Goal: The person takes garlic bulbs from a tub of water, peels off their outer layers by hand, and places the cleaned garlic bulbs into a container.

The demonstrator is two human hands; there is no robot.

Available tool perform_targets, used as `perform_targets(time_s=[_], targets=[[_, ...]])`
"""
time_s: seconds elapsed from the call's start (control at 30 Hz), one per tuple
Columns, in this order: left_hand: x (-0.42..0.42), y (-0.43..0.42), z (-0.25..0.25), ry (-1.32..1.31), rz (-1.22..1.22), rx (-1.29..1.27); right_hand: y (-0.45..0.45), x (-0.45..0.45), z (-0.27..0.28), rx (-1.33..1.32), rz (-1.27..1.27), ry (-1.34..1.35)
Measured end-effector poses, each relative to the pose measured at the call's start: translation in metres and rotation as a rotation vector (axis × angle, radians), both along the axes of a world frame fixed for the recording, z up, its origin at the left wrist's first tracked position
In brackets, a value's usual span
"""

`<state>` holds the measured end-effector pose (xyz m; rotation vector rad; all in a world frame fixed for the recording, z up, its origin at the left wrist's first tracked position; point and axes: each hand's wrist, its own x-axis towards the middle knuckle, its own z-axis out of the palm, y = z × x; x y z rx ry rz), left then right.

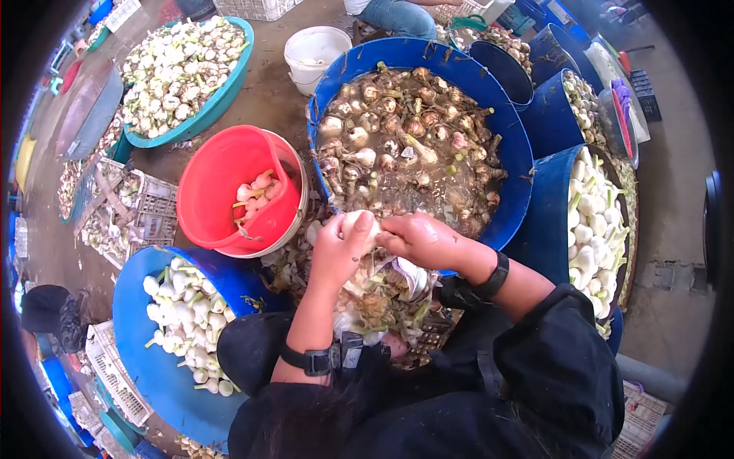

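Observation:
A whitish bulb (358, 229) is between my two hands, above a heap of loose peelings (382, 298). My left hand (342, 249) wraps round it from the left. The fingers of my right hand (419, 239) are pressed together at the bulb's right side. Just beyond my hands stands a large blue tub (520, 164) of murky water with many brown, unpeeled bulbs (413, 126) in it. To the left of my hands, a red bucket (210, 183) holds several pale peeled pieces (260, 195) and sits in a white bucket.
Peeled white bulbs fill a tilted blue tub (138, 336) at lower left and another (535, 206) at right. A white bucket (317, 50) and a green basin (206, 115) of bulbs stand farther off. A seated person (397, 15) is beyond the large tub.

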<state>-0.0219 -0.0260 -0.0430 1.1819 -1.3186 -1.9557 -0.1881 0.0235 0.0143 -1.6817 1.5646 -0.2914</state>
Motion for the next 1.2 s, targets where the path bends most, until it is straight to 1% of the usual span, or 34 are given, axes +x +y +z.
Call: perform_targets(time_s=[0.03, 0.07, 0.1, 0.13, 0.2, 0.23, 0.33, 0.4, 0.43, 0.47, 0.5, 0.53, 0.57, 0.6, 0.63, 0.67, 0.7, 0.73, 0.77, 0.8, 0.83, 0.87, 0.9, 0.93, 1.0, 1.03, 1.07, 1.1, 1.13, 1.17, 1.2], targets=[[0.001, 0.002, 0.010, -0.096, 0.002, -0.026, 0.000, 0.006, -0.003, -0.167, 0.011, 0.024], [0.002, 0.004, 0.016, -0.189, 0.003, -0.053, 0.000, 0.009, -0.001, -0.173, 0.007, 0.028], [0.001, 0.005, 0.014, -0.269, -0.003, -0.153, -0.001, 0.010, 0.002, -0.180, 0.057, 0.057], [0.003, 0.007, 0.012, -0.261, -0.010, -0.156, 0.000, 0.012, 0.005, -0.182, 0.106, 0.086], [0.002, 0.008, 0.014, -0.372, 0.035, -0.252, 0.005, 0.015, 0.007, -0.187, 0.063, 0.088], [0.001, 0.007, 0.012, -0.318, 0.036, -0.226, 0.008, 0.016, 0.005, -0.195, 0.048, 0.110], [-0.003, 0.009, 0.020, -0.324, -0.002, -0.273, 0.015, 0.015, -0.002, -0.275, -0.005, 0.161], [-0.003, 0.009, 0.015, -0.298, -0.005, -0.261, 0.015, 0.017, -0.007, 0.048, -0.376, -0.227], [-0.003, 0.009, 0.014, -0.123, 0.012, -0.227, 0.014, 0.018, -0.008, 0.345, -0.575, -0.599], [-0.002, 0.008, 0.014, 0.053, 0.030, -0.194, 0.014, 0.019, -0.007, 0.340, -0.575, -0.600], [-0.002, 0.008, 0.015, 0.126, 0.049, -0.292, 0.015, 0.022, -0.005, 0.386, -0.690, -0.807], [0.001, 0.005, 0.018, 0.126, 0.043, -0.293, 0.017, 0.025, -0.002, 0.429, -0.805, -1.017], [0.005, 0.001, 0.020, 0.067, -0.015, -0.445, 0.021, 0.024, 0.005, 0.438, -0.840, -1.091], [0.007, -0.002, 0.026, 0.008, -0.070, -0.593, 0.023, 0.025, 0.001, 0.436, -0.841, -1.093], [0.007, 0.001, 0.031, 0.220, -0.036, -0.282, 0.026, 0.026, -0.005, 0.201, -0.656, -0.855], [0.008, 0.001, 0.037, 0.220, -0.039, -0.273, 0.030, 0.026, -0.010, -0.021, -0.470, -0.611], [0.010, -0.002, 0.042, 0.223, -0.085, -0.053, 0.031, 0.029, -0.004, -0.120, -0.466, -0.540], [0.012, -0.006, 0.045, 0.224, -0.129, 0.163, 0.031, 0.030, -0.003, -0.273, -0.398, -0.330], [0.013, -0.008, 0.023, 0.093, -0.247, 0.089, 0.031, 0.029, -0.005, -0.444, -0.358, -0.189], [0.013, -0.005, 0.021, 0.093, -0.248, 0.090, 0.030, 0.028, -0.008, -0.610, -0.312, -0.047], [0.012, -0.001, 0.021, 0.013, -0.263, -0.072, 0.029, 0.026, -0.010, -0.610, -0.312, -0.047], [0.010, 0.004, 0.020, -0.068, -0.279, -0.234, 0.026, 0.023, -0.011, -0.413, -0.430, -0.094], [0.008, 0.010, 0.051, -0.239, -0.384, -0.403, 0.024, 0.020, -0.012, -0.212, -0.545, -0.139], [0.004, 0.016, 0.055, -0.236, -0.391, -0.402, 0.019, 0.012, -0.017, -0.074, -0.612, -0.154], [0.001, 0.023, 0.057, -0.287, -0.312, -0.931, 0.017, -0.001, -0.020, 0.133, -0.546, -0.314], [0.005, 0.020, 0.045, -0.159, -0.362, -0.588, 0.020, -0.003, -0.019, 0.134, -0.548, -0.312], [0.007, 0.018, 0.041, -0.159, -0.359, -0.584, 0.023, -0.002, -0.018, 0.066, -0.547, -0.520], [0.007, 0.015, 0.038, -0.036, -0.292, -0.348, 0.026, -0.001, -0.014, -0.001, -0.538, -0.729], [0.009, 0.011, 0.038, 0.085, -0.221, -0.115, 0.029, 0.001, -0.010, 0.005, -0.529, -0.729], [0.012, 0.005, 0.039, 0.016, -0.296, -0.081, 0.033, 0.002, -0.006, -0.116, -0.380, -0.512], [0.013, 0.003, 0.039, 0.014, -0.297, -0.083, 0.035, 0.004, 0.001, -0.235, -0.233, -0.293]])
